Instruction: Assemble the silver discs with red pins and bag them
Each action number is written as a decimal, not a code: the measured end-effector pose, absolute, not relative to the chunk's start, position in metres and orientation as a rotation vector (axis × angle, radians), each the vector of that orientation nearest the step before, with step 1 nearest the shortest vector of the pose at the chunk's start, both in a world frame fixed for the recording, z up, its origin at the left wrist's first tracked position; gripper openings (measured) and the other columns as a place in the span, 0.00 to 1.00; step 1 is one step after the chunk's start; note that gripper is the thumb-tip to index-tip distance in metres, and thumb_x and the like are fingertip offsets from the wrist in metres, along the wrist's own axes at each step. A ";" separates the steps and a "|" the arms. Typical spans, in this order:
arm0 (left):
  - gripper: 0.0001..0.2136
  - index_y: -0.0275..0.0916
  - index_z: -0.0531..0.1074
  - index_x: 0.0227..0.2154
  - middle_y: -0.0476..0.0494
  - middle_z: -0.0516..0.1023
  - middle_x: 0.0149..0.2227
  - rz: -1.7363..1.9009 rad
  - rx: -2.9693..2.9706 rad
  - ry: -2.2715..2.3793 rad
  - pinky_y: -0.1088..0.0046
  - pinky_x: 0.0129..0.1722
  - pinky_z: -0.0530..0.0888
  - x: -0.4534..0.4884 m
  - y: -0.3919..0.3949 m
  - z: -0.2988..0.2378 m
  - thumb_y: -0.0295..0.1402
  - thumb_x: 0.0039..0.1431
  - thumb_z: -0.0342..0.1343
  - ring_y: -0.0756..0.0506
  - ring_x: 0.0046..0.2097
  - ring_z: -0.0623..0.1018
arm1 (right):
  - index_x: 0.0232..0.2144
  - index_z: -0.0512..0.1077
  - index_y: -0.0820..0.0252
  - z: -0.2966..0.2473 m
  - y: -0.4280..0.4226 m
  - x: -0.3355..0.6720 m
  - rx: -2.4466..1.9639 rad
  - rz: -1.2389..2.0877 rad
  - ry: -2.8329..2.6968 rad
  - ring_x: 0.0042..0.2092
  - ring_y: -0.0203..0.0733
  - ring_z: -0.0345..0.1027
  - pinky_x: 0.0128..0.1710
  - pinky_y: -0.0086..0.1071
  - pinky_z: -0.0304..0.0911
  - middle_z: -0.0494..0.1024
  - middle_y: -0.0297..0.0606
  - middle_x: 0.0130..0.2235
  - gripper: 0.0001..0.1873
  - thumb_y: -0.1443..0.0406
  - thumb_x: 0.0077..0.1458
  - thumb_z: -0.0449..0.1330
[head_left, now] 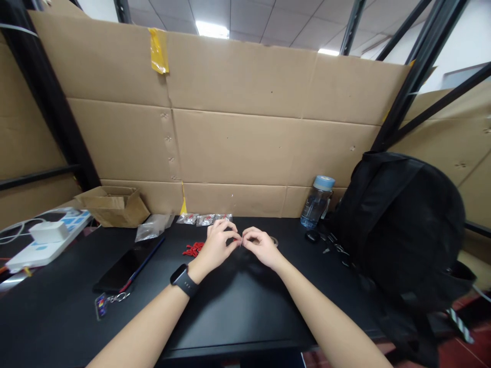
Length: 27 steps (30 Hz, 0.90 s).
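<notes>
My left hand (221,239), with a black watch on its wrist, and my right hand (262,246) meet above the middle of the black table (238,312). Thumb and fingers of both are pinched together at a small, thin, pale thing (241,242). It is too small and too covered by the fingertips to name. Just left of my left hand lies a pile of red cords (193,249), partly hidden by that hand. Behind it, small clear bags (206,220) with bits of red inside lie in a row. A round tan edge shows behind my right hand, mostly hidden.
On the left are a phone (128,263), a keychain (101,305), a clear plastic bag (152,228), an open cardboard box (115,207) and a power strip (49,240). A water bottle (316,202), keys and a black backpack (402,240) stand right. Cardboard (230,148) walls the back.
</notes>
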<state>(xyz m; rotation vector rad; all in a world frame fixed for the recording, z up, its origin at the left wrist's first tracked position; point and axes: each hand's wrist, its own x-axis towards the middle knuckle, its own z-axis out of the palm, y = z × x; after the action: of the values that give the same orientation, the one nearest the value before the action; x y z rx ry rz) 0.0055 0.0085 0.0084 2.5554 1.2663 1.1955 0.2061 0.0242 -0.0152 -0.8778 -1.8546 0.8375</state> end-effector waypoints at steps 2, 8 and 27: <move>0.08 0.45 0.76 0.39 0.44 0.75 0.47 1.206 2.499 1.285 0.58 0.56 0.63 0.004 0.008 0.009 0.35 0.68 0.52 0.41 0.53 0.70 | 0.27 0.78 0.58 -0.015 0.024 0.207 -0.929 0.785 -1.891 0.39 0.39 0.71 0.32 0.29 0.64 0.74 0.39 0.43 0.06 0.65 0.55 0.62; 0.12 0.48 0.73 0.47 0.44 0.73 0.54 0.948 2.558 1.210 0.55 0.57 0.62 -0.001 0.005 0.008 0.44 0.65 0.54 0.39 0.58 0.66 | 0.24 0.77 0.58 -0.010 0.021 0.212 -0.975 0.502 -2.072 0.48 0.44 0.69 0.46 0.35 0.64 0.74 0.38 0.45 0.05 0.71 0.49 0.65; 0.13 0.48 0.74 0.50 0.45 0.80 0.49 0.885 2.543 1.350 0.56 0.56 0.65 -0.027 0.034 -0.004 0.40 0.67 0.50 0.40 0.54 0.73 | 0.45 0.77 0.39 -0.012 -0.135 0.174 -0.669 1.124 -2.536 0.51 0.42 0.72 0.49 0.33 0.69 0.78 0.29 0.49 0.10 0.59 0.60 0.63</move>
<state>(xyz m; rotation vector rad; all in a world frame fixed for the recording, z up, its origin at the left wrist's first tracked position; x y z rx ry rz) -0.0268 0.0335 -0.0037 2.5427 1.3501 0.8846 0.1743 -0.1347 -0.0123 -0.6685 -2.5357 1.1244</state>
